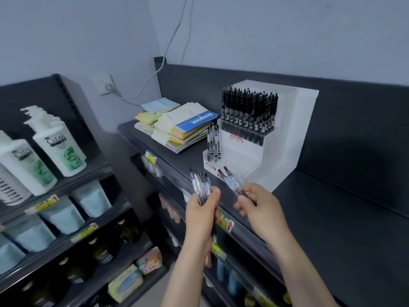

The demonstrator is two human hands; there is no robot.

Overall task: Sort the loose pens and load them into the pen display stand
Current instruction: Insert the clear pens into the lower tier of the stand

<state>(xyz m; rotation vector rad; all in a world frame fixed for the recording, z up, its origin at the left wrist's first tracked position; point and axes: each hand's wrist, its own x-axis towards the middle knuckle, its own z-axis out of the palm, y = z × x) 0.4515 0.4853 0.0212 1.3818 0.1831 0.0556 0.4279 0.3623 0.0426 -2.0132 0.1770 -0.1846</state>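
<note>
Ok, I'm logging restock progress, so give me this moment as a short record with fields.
left hand: grips a bundle of pens
right hand: pinches two pens
display stand: white, stepped, on dark shelf
upper tier: packed with black pens
lower tier: few pens at left end
beside stand: stack of notebooks

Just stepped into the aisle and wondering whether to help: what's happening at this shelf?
A person is stocking a white pen display stand on the dark shelf. The left hand grips a bunch of pens, and the right hand holds two pens, angled toward the stand's front. One tier is already packed with black pens; a lower tier holds only a few pens at its left end, the rest of its slots empty.
</note>
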